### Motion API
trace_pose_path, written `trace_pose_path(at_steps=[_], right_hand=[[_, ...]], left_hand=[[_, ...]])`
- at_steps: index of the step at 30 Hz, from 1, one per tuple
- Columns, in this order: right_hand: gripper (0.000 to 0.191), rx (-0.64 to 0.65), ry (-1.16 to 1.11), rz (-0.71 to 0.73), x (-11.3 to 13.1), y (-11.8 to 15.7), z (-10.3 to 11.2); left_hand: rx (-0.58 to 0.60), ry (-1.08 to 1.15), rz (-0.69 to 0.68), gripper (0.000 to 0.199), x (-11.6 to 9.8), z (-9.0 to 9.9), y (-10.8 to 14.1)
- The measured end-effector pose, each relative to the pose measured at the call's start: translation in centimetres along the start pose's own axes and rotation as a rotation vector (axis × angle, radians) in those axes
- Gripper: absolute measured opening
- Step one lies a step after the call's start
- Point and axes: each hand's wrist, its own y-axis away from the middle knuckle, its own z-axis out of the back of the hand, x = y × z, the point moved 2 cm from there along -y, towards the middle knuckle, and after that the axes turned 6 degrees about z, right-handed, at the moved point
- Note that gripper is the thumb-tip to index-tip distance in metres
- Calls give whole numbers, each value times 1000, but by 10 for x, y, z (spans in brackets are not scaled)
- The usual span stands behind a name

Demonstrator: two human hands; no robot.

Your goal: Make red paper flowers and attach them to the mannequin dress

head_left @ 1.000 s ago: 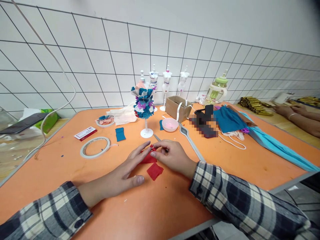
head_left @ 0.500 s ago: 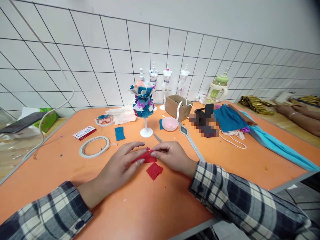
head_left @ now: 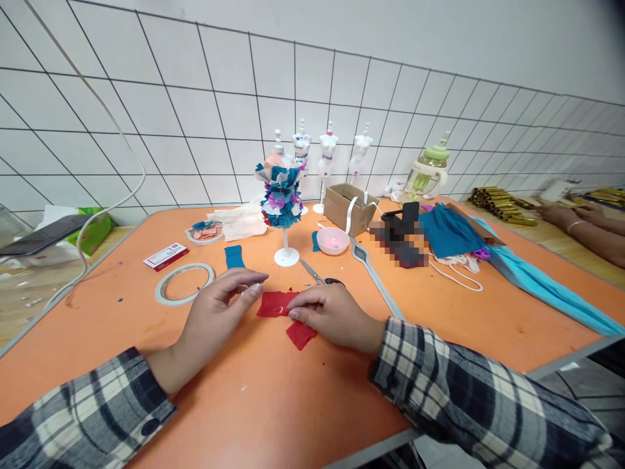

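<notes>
A red strip (head_left: pixel 271 304) lies on the orange table in front of me, with a small whitish mark on it. My right hand (head_left: pixel 332 316) has thumb and forefinger pinched at its right end; what is between the tips is too small to make out. My left hand (head_left: pixel 219 306) hovers at the left of the strip, thumb and fingers apart, holding nothing. A smaller red piece (head_left: pixel 300 335) lies just below the right fingertips. Scissors (head_left: pixel 315 272) rest behind my right hand. Beyond stands a small dress form (head_left: pixel 280 198) covered in blue, purple and white ruffles.
A tape roll (head_left: pixel 168 296), a card box (head_left: pixel 166 256) and a blue piece (head_left: pixel 234 256) lie at left. Behind are a pink bowl (head_left: pixel 333 241), a cardboard box (head_left: pixel 349 212) and white dress forms (head_left: pixel 328 156). Blue cloth (head_left: pixel 449 231) lies right; another person's hands (head_left: pixel 581 218) are far right.
My left hand has drawn back to the left off the red strip, uncovering it. My right hand has shifted slightly down, and more of the scissors shows.
</notes>
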Motion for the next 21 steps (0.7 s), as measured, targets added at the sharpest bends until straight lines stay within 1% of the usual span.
trace_pose_path(at_steps=[2, 4, 5, 7, 10, 12, 15, 16, 18, 20, 21], right_hand=[[17, 15, 305, 149, 2, 1, 4], [20, 74, 519, 223, 4, 3, 6], [21, 102, 585, 240, 5, 4, 6], [22, 124, 654, 255, 7, 5, 6], [20, 120, 651, 259, 10, 5, 5], [22, 89, 648, 214, 10, 3, 9], [25, 52, 776, 44, 3, -1, 20], [26, 72, 838, -30, 0, -2, 23], [25, 159, 935, -156, -5, -3, 29], [25, 237, 991, -232, -7, -3, 32], [25, 255, 1015, -248, -6, -2, 33]], left_hand=[[110, -75, -125, 23, -6, -2, 1], [199, -208, -269, 20, -13, -5, 5], [214, -273, -318, 19, -16, -7, 7], [202, -358, -379, 15, -19, -9, 10], [191, -355, -400, 14, -19, -10, 12], [196, -269, -326, 14, -17, -10, 10], [189, -60, -91, 17, -11, -10, 4], [185, 11, -9, 19, -8, -10, 3], [171, 133, 131, 22, -3, -10, 0], [138, 233, 242, 24, 2, -9, -1], [119, 272, 288, 24, 4, -8, -1]])
